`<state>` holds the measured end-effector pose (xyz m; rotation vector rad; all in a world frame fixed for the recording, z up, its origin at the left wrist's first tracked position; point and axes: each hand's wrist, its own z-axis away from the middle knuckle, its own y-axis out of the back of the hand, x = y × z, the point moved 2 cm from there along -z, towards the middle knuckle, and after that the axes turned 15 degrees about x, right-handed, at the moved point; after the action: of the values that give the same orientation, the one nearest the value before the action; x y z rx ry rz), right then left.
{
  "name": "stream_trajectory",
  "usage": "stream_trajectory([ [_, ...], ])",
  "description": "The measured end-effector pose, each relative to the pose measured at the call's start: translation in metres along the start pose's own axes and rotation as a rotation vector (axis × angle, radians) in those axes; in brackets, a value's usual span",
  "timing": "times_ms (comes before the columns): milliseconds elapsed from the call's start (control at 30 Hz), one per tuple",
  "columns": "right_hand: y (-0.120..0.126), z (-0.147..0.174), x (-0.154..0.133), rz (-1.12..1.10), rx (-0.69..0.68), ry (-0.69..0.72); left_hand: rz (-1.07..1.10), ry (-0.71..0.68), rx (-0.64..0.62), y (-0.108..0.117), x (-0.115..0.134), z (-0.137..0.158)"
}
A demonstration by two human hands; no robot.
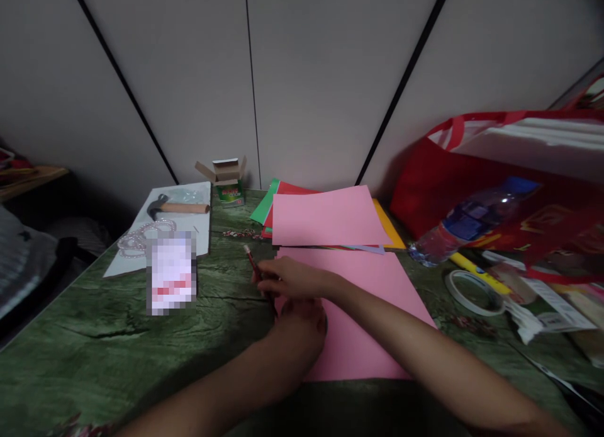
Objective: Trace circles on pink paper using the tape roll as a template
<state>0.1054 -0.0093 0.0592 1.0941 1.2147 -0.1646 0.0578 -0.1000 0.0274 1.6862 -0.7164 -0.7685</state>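
My right hand (pixel 292 278) is closed around a dark red pencil (pixel 251 259) with a pale end pointing up and away. It is over the left edge of a pink sheet of paper (pixel 368 317) on the table. Just below it, my left hand (pixel 302 320) rests on the same sheet with curled fingers. A dark curved edge shows beside that hand; most of what it holds is hidden. Behind the sheet lies a second pink sheet (pixel 325 216), atop red, green and orange paper.
At left are a phone-like blurred item (pixel 171 273), a hammer (pixel 184 207) and beads (pixel 146 235) on white sheets. An open small box (pixel 229 185) stands behind. At right are a plastic bottle (pixel 467 226), tape roll (pixel 474 293), yellow cutter (pixel 479 273), scissors (pixel 561 383) and red bag (pixel 425 172).
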Motion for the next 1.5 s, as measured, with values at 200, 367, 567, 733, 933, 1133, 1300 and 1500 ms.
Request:
stream_trajectory([
  [200, 0.013, -0.001, 0.016, -0.036, 0.140, -0.046, -0.055, -0.033, -0.118, -0.001, 0.000, -0.007],
  [367, 0.023, 0.002, 0.030, -0.055, 0.241, -0.107, -0.081, -0.145, -0.068, -0.004, 0.000, -0.001],
  [567, 0.032, 0.018, 0.049, -0.148, 0.374, -0.185, -0.058, -0.169, -0.047, -0.009, -0.003, 0.000],
  [733, 0.062, 0.078, 0.071, -0.304, 0.641, -0.279, -0.030, -0.137, -0.064, 0.002, -0.007, -0.007],
  [933, 0.096, 0.212, 0.110, -0.290, 1.227, -0.529, 0.060, -0.150, -0.228, 0.036, -0.012, -0.010],
  [1133, 0.075, 0.261, 0.126, -0.579, 1.274, -0.628, 0.091, -0.118, -0.192, 0.041, -0.016, 0.007],
  [1300, 0.074, 0.254, 0.120, -0.579, 1.213, -0.598, 0.061, -0.131, -0.174, 0.042, -0.017, 0.010],
  [1500, 0.073, 0.255, 0.121, -0.543, 1.198, -0.615, 0.105, -0.013, -0.208, 0.038, -0.012, 0.001],
])
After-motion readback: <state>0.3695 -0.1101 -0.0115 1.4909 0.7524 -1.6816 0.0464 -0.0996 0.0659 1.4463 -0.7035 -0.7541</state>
